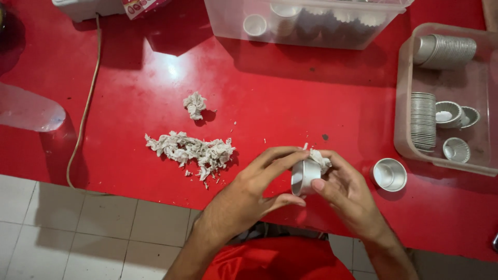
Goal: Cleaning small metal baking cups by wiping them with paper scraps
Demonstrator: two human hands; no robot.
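Note:
My left hand (249, 192) and my right hand (347, 189) together hold a small shiny metal cup (303, 177) over the front edge of the red table (290, 98). A crumpled piece of white paper (320, 159) sits at the cup's mouth, pinched by the fingers of both hands. A heap of torn white paper scraps (191, 149) lies to the left of my hands, with one separate crumpled wad (195, 105) behind it. Another empty metal cup (389, 174) stands upright just right of my right hand.
A clear plastic bin (446, 98) at the right holds stacks of metal cups and several loose ones. A second clear tub (306, 23) with white cups stands at the back. A beige cable (85, 111) runs down the left side. White floor tiles (78, 228) show below.

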